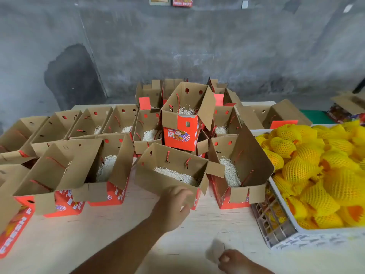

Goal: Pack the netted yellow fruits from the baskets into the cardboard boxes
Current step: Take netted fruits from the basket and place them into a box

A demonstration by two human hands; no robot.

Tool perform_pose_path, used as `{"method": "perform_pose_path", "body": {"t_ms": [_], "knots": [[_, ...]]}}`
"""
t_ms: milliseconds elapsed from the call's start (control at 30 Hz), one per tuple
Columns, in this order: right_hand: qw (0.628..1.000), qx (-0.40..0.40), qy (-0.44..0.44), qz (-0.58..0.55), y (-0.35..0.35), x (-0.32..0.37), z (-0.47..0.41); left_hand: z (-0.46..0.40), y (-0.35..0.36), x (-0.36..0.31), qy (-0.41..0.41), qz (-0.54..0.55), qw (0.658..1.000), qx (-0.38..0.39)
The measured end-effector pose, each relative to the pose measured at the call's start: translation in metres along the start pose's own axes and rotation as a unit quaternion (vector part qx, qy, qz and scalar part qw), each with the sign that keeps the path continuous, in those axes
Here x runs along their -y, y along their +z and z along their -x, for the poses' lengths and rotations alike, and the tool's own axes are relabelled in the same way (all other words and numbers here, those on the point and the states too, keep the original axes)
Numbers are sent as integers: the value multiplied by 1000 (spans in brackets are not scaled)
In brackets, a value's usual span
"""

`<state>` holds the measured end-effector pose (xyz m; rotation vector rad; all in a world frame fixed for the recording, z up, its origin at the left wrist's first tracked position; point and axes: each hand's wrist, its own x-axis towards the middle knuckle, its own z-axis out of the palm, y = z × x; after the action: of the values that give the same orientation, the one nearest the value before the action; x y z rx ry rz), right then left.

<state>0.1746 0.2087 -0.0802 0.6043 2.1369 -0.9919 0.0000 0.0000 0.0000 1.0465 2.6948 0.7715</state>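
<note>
Head view: a table (pixel 122 238) crowded with open cardboard boxes, a basket of fruit at the right.
Fruits (pixel 316 175): heaped in the white basket (pixel 276 220) at the near right, each in a yellow foam net; none is in a box or in a hand yet.
Near box (pixel 173 171): middle of the table, flaps up, pale shredded padding on its floor, no fruit in it.
Other boxes (pixel 79 169): spread left and far, also open and padded; one orange box (pixel 181 133) stands raised on the others at the centre.
Left hand (pixel 171 206): reaching at the near wall of the near box, fingers loosely curled against the cardboard; I cannot tell whether it grips the edge or only touches it.
Right hand (pixel 229 260): low at the near edge, blurred, fingers curled beside a pale scrap (pixel 215 252); I cannot tell whether it holds the scrap.
Handling, fruit: probably fairly heavy, firm and bruisable; the net is soft and gives grip, so it should not slip. Best cupped round the body with the whole hand, not lifted by the loose net ends.
Handling, box: light and thin, likely to slide or tip if pushed; steady it by a wall while loading.
</note>
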Motion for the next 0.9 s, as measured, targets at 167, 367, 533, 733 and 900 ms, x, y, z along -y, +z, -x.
{"method": "perform_pose_path", "body": {"t_ms": [167,367,533,733,900], "knots": [[951,-239,-194,30,-54,93,-17,-49,-27,25,-70,-291,953,39],[922,-220,-171,270,-69,136,-30,-34,-7,20,4,-270,958,94],[913,-222,-232,251,-56,102,-25,12,3,28,-16,-117,991,70],[928,-203,-248,191,-55,26,17,71,-7,53,-51,-182,962,199],[947,-203,-196,155,-36,38,30,79,5,38,-40,-117,981,151]]}}
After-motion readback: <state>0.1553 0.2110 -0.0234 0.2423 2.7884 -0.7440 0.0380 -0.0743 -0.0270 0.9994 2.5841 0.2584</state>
